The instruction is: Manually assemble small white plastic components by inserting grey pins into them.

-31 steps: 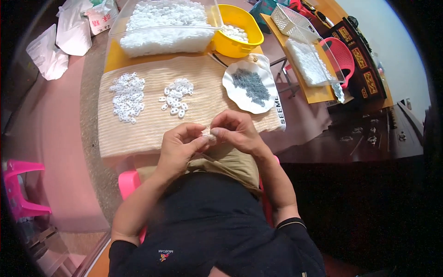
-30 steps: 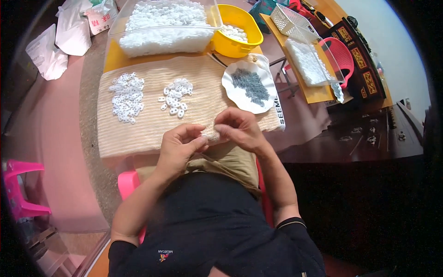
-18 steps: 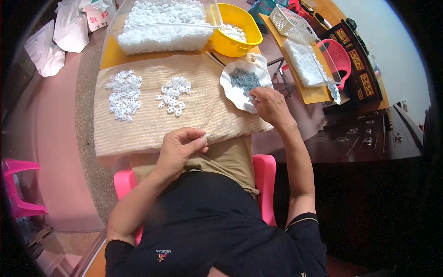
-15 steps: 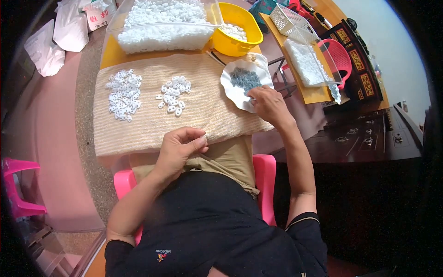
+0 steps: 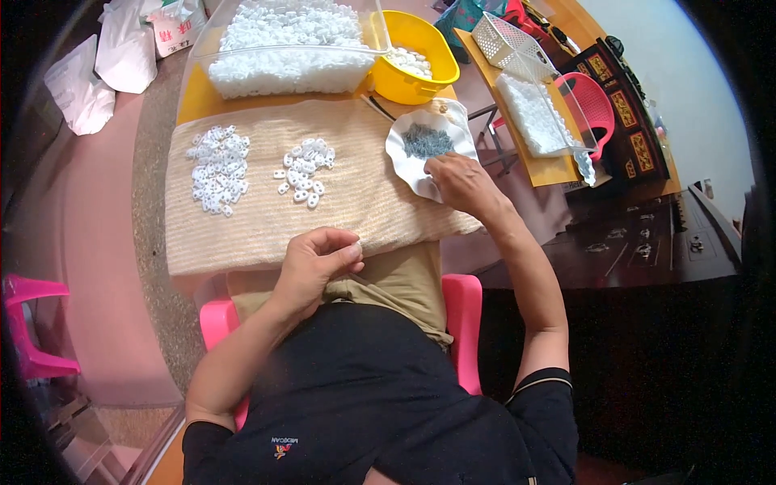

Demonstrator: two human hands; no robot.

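Note:
My left hand (image 5: pixel 321 263) is at the near edge of the cloth, thumb and forefinger pinched together; whatever small piece lies between the tips is too small to name. Over the near right rim of a white wavy-edged plate (image 5: pixel 415 171), my right hand (image 5: pixel 465 184) has its fingers closed, their tips partly hidden. Small grey-blue metallic-looking pieces (image 5: pixel 427 141) are heaped in that plate. On the cloth (image 5: pixel 267 234), a pile of small white plastic parts with holes (image 5: pixel 218 166) lies far left. A smaller group of white oval two-holed pieces (image 5: pixel 304 166) is right of it.
A clear bin (image 5: pixel 291 77) full of white parts stands at the back, beside a yellow basin (image 5: pixel 416 87) holding more white pieces. To the right, a side table (image 5: pixel 537 166) carries another clear bin and a white basket (image 5: pixel 505 44). Pink chair arms (image 5: pixel 462 323) flank me.
My right hand has shifted slightly left and toward me, from the grey-blue pieces to the plate's near rim. The left hand stays almost where it was, still pinched.

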